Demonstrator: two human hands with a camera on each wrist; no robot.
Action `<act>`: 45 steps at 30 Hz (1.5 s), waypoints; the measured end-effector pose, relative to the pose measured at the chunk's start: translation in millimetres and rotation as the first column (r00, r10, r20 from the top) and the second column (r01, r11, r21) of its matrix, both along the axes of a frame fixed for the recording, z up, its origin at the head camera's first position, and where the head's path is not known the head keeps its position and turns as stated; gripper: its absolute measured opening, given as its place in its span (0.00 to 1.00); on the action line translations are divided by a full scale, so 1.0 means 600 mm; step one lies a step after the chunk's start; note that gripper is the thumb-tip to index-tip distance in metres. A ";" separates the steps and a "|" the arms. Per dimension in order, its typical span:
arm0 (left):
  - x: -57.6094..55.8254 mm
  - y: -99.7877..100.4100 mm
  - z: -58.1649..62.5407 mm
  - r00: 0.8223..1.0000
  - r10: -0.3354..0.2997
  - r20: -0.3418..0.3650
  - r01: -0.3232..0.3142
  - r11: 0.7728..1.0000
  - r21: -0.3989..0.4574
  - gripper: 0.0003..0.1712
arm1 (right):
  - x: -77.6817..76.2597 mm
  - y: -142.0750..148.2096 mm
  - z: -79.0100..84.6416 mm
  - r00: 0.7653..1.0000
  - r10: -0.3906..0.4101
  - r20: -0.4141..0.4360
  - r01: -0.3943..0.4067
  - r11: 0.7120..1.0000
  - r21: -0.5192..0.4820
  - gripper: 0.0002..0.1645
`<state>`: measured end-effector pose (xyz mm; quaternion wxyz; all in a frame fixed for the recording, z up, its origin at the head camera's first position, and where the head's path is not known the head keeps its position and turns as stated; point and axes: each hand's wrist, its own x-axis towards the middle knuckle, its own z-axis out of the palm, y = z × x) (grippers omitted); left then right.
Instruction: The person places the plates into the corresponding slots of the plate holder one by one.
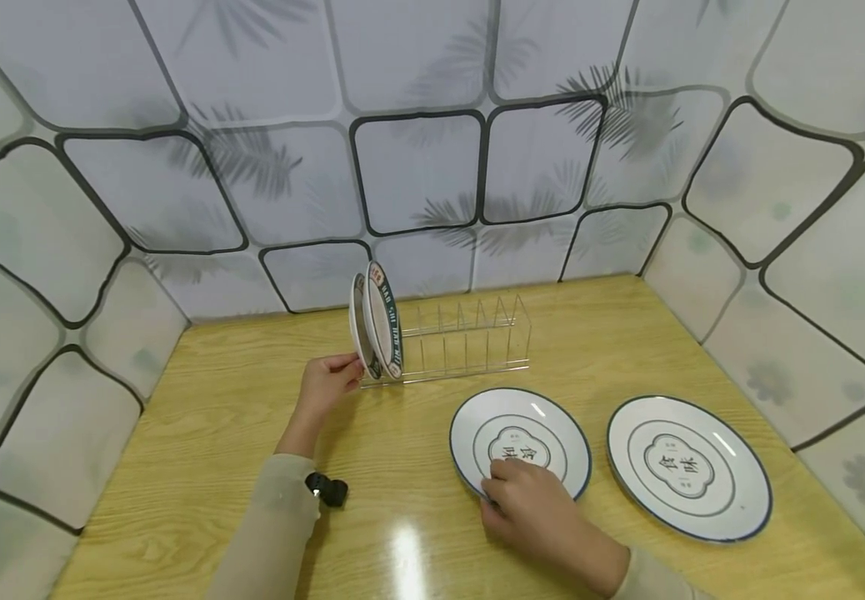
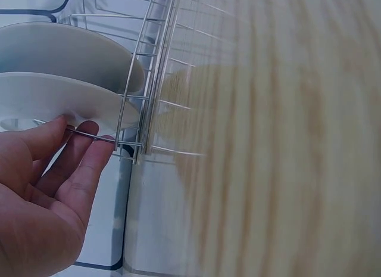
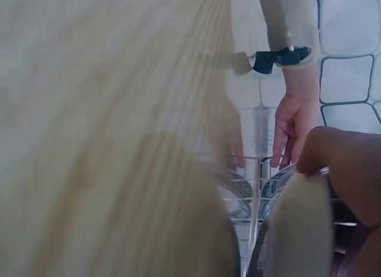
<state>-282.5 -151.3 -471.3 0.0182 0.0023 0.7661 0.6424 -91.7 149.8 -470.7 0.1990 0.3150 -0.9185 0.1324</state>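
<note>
My left hand is at the left end of a wire dish rack, its thumb and fingers pinching the end wire. Two plates stand on edge in that end of the rack: an outer plate and one with a lettered rim. My right hand grips the near rim of a white blue-edged plate, thumb at the edge and curled fingers over the top. In the right wrist view this plate shows edge-on under the fingers.
Another white blue-edged plate lies flat on the wooden table to the right. A patterned wall covering rises behind the rack and along both sides. A black camera mount sits on the left wrist.
</note>
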 end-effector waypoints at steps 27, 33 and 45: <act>0.000 -0.004 0.001 1.000 -0.006 -0.007 0.006 1.000 -0.008 0.17 | -0.041 0.021 0.042 0.989 -0.022 -0.144 -0.036 0.922 -0.386 0.11; 0.000 -0.004 0.001 1.000 -0.013 -0.007 0.013 1.000 -0.007 0.17 | -0.047 0.021 0.048 0.994 -0.032 -0.105 -0.022 0.881 -0.473 0.11; -0.003 -0.003 0.001 1.000 -0.020 -0.021 0.020 1.000 -0.003 0.17 | -0.064 0.015 0.071 0.999 0.013 0.038 0.014 0.765 -0.644 0.07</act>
